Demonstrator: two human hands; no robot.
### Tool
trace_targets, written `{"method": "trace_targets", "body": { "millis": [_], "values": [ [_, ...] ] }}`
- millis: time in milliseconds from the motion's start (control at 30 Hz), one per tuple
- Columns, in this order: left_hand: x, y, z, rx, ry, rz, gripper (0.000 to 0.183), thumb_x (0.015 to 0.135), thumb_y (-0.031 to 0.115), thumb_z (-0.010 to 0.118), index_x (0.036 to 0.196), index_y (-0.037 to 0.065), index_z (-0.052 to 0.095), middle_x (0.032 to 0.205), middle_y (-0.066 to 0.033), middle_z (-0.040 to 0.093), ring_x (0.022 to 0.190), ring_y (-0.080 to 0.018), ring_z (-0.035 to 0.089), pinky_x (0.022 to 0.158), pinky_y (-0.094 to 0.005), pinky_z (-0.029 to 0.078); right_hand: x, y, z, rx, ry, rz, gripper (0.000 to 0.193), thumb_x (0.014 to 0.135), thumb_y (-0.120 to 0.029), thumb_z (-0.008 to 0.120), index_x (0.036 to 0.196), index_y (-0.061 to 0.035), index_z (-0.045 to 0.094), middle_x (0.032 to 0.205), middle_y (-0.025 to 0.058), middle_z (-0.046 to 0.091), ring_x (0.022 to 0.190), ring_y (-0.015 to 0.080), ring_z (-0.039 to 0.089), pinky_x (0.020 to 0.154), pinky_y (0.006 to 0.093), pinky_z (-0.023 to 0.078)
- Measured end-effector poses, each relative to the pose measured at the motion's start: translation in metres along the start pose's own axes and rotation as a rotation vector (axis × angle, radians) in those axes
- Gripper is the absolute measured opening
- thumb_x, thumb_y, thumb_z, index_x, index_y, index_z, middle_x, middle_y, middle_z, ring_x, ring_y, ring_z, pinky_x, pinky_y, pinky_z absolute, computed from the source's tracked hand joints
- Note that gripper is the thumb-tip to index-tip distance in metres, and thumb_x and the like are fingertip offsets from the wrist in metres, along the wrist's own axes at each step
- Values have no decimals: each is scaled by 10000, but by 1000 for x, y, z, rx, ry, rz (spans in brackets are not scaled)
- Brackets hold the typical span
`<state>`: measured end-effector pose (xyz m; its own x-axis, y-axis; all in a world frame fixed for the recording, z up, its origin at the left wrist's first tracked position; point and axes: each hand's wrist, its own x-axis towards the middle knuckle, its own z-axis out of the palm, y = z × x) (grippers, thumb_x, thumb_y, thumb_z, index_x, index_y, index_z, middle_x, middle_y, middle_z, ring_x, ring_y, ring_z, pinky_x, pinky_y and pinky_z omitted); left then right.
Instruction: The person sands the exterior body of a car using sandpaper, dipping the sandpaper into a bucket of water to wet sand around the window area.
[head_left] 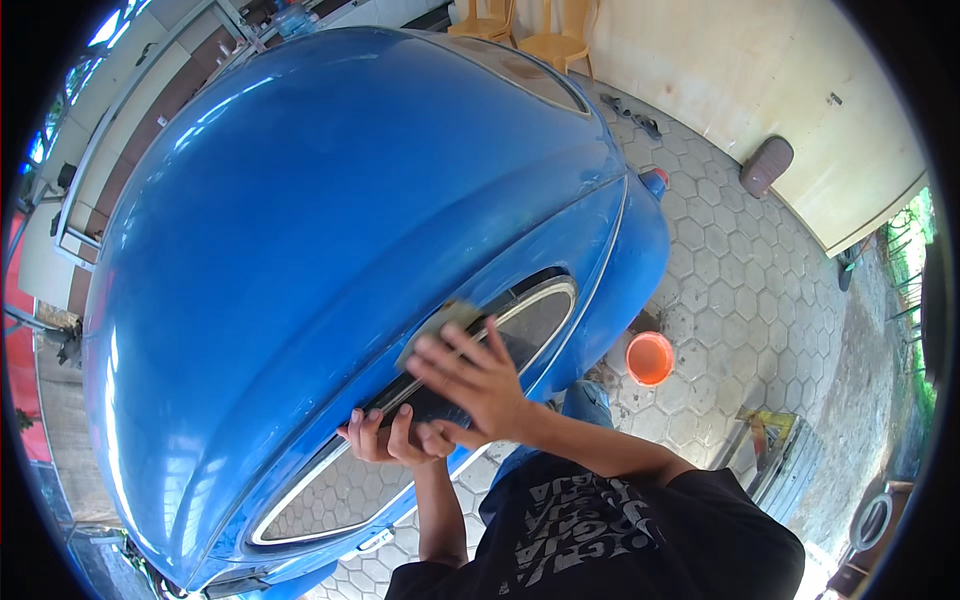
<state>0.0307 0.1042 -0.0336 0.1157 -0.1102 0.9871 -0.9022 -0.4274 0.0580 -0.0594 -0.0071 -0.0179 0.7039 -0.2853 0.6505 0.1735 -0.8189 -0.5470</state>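
In the head view, the blue rounded car point(300, 200) fills the left and middle. My right hand point(475, 380) lies with its fingers stretched over a thin grey-green pad point(435, 335), pressed to the bodywork just above the side window. Motion smears the pad, so its exact kind does not show. Below it, my left hand point(395, 437) has its fingers hooked round the edge of a black window visor strip point(440, 402) along the top of the side window point(345, 490). Part of that strip is hidden by my hands.
An orange bucket point(650, 358) stands on the hexagonal paving point(720, 290), right of the car. Beyond are yellow chairs point(555, 40), sandals point(632, 115) and a brown cushion-like piece point(767, 165) by the pale wall point(740, 70). Metal lengths point(785, 465) lie lower right.
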Motion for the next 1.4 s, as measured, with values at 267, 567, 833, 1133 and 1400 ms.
{"method": "trace_targets", "body": {
  "millis": [267, 567, 833, 1133, 1400],
  "values": [
    [-3, 0, 15, -156, 281, -12, 316, 864, 306, 325, 1015, 111, 524, 1032, -155, 495, 1084, -308, 494, 1057, -563, 321, 8, 23, -16, -35, 220, 177, 551, 893, -399, 476, 1390, -162, 462, 1463, 16, 401, 1370, 239, 323, 1136, 564, 12],
    [-6, -6, 5, -410, 310, -43, 367, 875, 318, 333, 1090, 52, 467, 1097, -179, 441, 1110, -314, 458, 1035, -527, 321, 11, 23, -19, -237, -3, -95, 452, 923, -346, 450, 1346, -198, 510, 1417, -30, 460, 1350, 216, 355, 1144, 545, -4],
    [-6, -2, -8, -100, -81, 49, 325, 876, 271, 364, 976, 38, 568, 1039, -179, 517, 1047, -314, 511, 987, -522, 389, 5, 19, -18, -104, 112, 131, 531, 900, -304, 479, 1386, -93, 451, 1436, 70, 435, 1361, 277, 338, 1125, 560, 86],
    [-1, -2, 0, 44, -100, 89, 336, 867, 241, 428, 898, -1, 658, 1010, -169, 575, 1043, -325, 526, 964, -519, 396, -24, 127, -28, 42, 386, 744, 605, 969, -390, 350, 1491, -109, 226, 1540, 98, 240, 1427, 293, 193, 1130, 545, 58],
    [0, -2, -4, 185, -158, 119, 331, 876, 263, 442, 953, 15, 647, 1040, -147, 569, 1051, -298, 526, 945, -511, 377, -39, 202, -53, 293, 407, 929, 671, 984, -486, 253, 1502, -77, 133, 1555, 137, 168, 1440, 280, 141, 1150, 480, 65]
  ]
}}
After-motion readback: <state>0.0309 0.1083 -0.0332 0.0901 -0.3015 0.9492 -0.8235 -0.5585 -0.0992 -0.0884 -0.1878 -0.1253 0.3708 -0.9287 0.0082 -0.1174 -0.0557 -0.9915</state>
